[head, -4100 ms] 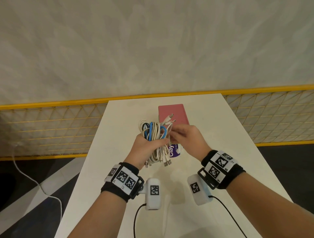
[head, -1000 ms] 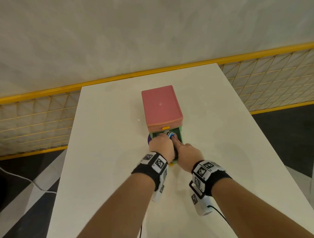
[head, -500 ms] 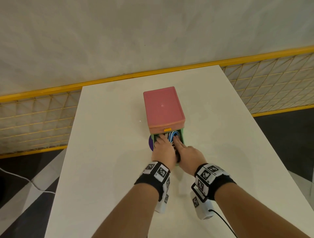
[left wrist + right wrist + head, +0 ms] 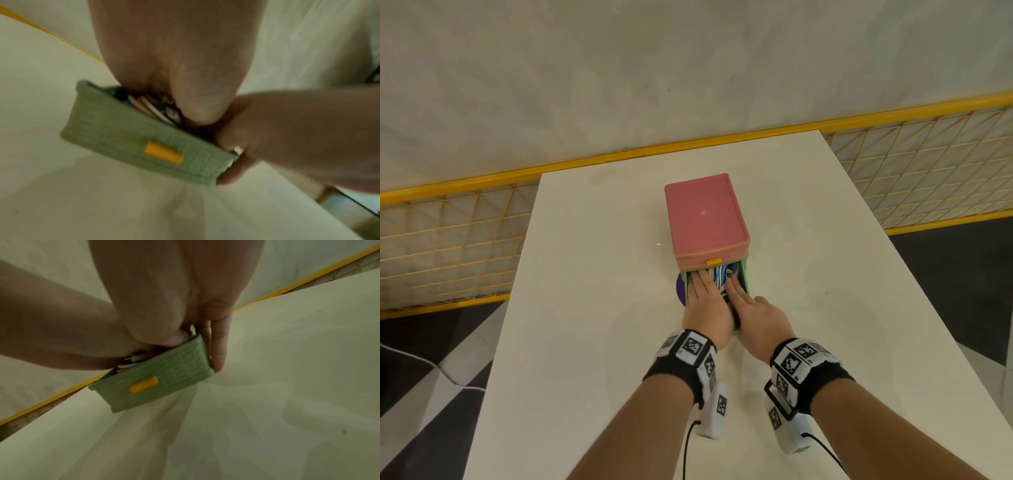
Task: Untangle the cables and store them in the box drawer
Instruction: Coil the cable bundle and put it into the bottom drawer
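No legible writing in any view; only black-and-white square markers on the wristbands (image 4: 690, 347). Head view: pink box (image 4: 705, 219) on white desk (image 4: 585, 308), green drawer (image 4: 745, 277) pulled out, cables (image 4: 719, 275) inside, left hand (image 4: 705, 305) and right hand (image 4: 753, 313) flat on them with fingers straight. Wrist views alone show the drawer's ribbed front with orange handle (image 4: 163, 152), and the right hand's small finger outside the drawer's side wall.
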